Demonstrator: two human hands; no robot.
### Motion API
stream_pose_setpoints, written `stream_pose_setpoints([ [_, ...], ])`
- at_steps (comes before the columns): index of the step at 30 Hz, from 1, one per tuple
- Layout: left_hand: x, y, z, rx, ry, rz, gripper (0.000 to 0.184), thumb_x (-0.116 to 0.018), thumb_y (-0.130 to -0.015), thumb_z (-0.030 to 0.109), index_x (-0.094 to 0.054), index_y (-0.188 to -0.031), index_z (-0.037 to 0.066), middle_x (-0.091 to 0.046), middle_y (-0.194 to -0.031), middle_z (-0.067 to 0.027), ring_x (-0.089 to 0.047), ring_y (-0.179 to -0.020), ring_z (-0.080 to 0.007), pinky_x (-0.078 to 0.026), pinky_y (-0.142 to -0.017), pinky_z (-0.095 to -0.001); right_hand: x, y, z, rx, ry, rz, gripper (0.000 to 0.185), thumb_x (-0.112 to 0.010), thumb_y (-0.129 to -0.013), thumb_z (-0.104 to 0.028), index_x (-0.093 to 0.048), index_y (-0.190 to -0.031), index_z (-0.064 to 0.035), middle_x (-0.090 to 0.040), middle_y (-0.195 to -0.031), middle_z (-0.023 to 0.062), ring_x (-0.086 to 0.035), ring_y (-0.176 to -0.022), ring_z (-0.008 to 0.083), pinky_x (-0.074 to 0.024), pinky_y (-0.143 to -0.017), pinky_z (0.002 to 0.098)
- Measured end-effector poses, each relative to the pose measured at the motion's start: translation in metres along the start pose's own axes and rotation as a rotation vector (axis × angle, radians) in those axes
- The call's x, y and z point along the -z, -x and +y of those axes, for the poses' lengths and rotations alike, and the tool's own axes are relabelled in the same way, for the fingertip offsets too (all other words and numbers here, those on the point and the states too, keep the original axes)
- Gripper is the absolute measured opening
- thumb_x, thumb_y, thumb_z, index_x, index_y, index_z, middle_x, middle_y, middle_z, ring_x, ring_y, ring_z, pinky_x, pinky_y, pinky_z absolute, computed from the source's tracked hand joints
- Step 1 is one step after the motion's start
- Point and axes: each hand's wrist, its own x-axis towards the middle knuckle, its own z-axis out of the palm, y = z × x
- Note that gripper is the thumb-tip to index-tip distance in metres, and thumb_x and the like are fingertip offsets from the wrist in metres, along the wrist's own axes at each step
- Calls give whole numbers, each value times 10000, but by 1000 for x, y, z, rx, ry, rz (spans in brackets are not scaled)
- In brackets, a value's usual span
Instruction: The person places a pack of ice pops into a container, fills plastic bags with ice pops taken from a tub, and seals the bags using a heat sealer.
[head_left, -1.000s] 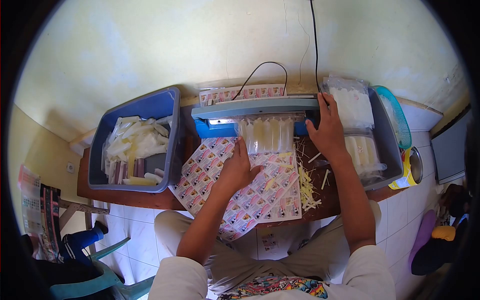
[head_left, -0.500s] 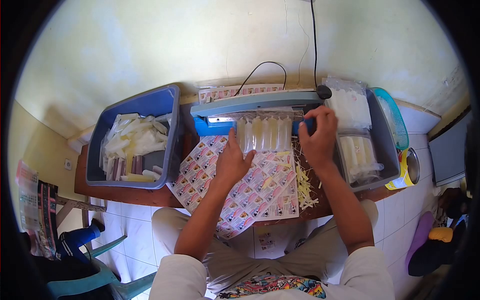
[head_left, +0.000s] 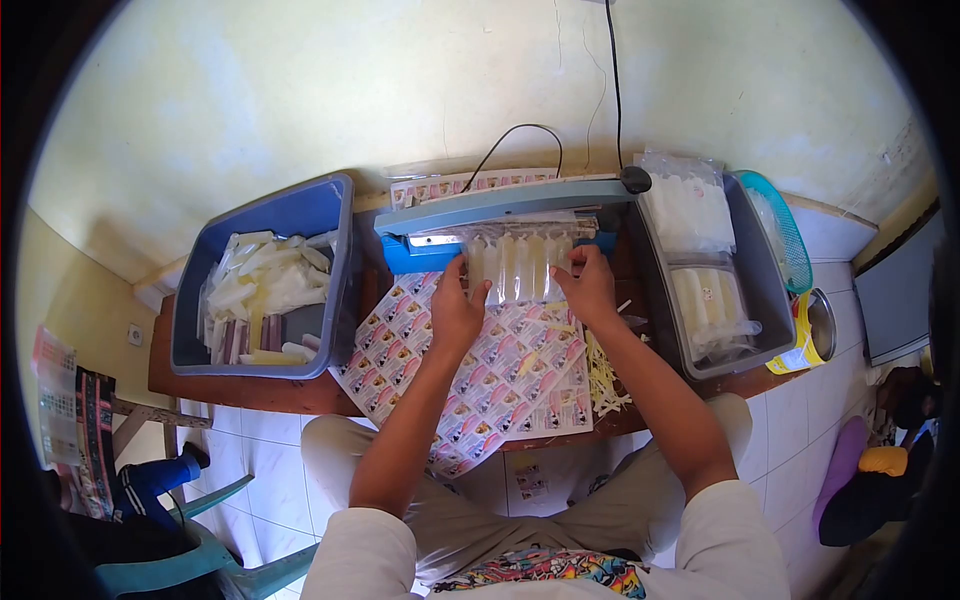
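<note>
A clear plastic pack (head_left: 515, 270) of several pale, tube-shaped pieces lies at the front of a blue sealing machine (head_left: 408, 256). The pack's far edge is under the machine's long grey arm (head_left: 510, 203), which is raised a little at its right end. My left hand (head_left: 457, 308) grips the pack's left edge between thumb and fingers. On the right edge, my right hand (head_left: 588, 287) holds the pack in the same way. Printed label sheets (head_left: 460, 380) lie beneath and in front of the pack.
At the left stands a grey-blue tub (head_left: 345, 290) with loose pale and purple tubes. Another tub (head_left: 780, 330) at the right holds filled packs (head_left: 708, 305). Yellow strips (head_left: 605, 380) lie right of the sheets; beyond are a teal basket (head_left: 795, 240) and a yellow can (head_left: 822, 330).
My right hand has left the right end of the machine's arm and moved left and down to the pack's right edge. My left hand has stayed at the left edge.
</note>
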Motion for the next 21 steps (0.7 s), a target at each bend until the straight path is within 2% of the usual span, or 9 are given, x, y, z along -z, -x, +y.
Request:
stream_pose_setpoints([
  [2, -3, 1, -1, -33, -10, 7, 586, -797, -943, 93, -531, -1449, -33, -750, -1182, -242, -755, -1043, -369, -611, -875, -458, 4, 0, -11, -126, -77, -68, 485, -876, -871, -244, -577, -1172, -9, -700, -1046, 152, -711, -961, 294, -556, -868, 429],
  [5, -4, -1, 1, 14, 13, 19, 569, -807, -933, 86, -555, -1434, -11, -768, -1146, -211, -769, -998, -342, -614, -859, -446, -7, -3, 1, -93, -101, 5, 490, -878, -869, -259, -571, -1160, -11, -706, -976, 138, -714, -900, 291, -560, -843, 426],
  [10, 3, 2, 13, 83, 142, 13, 499, -812, -925, 71, -615, -1375, -17, -783, -1117, -164, -759, -904, -249, -604, -812, -374, 2, 1, -9, -113, -144, -53, 481, -859, -896, -247, -553, -1187, -15, -733, -1039, 140, -725, -931, 278, -565, -864, 411],
  [13, 10, 9, 26, 34, 151, 8, 495, -822, -920, 82, -640, -1369, -20, -783, -1102, -147, -734, -878, -212, -593, -810, -347, 9, 8, -11, -95, -202, -72, 475, -840, -919, -235, -541, -1216, -15, -746, -1080, 145, -734, -957, 271, -569, -884, 403],
  [17, 26, 15, 46, 62, 114, -68, 541, -811, -943, 89, -605, -1423, -52, -779, -1109, -116, -723, -941, -164, -578, -850, -323, 21, 20, -13, -102, -259, -111, 511, -828, -931, -218, -531, -1293, -12, -754, -1085, 140, -741, -972, 257, -573, -894, 387],
  [21, 35, 21, 56, 83, 291, -101, 478, -784, -951, 88, -656, -1394, -39, -769, -1104, -76, -702, -929, -131, -565, -849, -296, 43, 35, -25, -121, -385, -142, 546, -818, -938, -208, -540, -1363, -7, -761, -1092, 129, -738, -979, 221, -571, -896, 371],
])
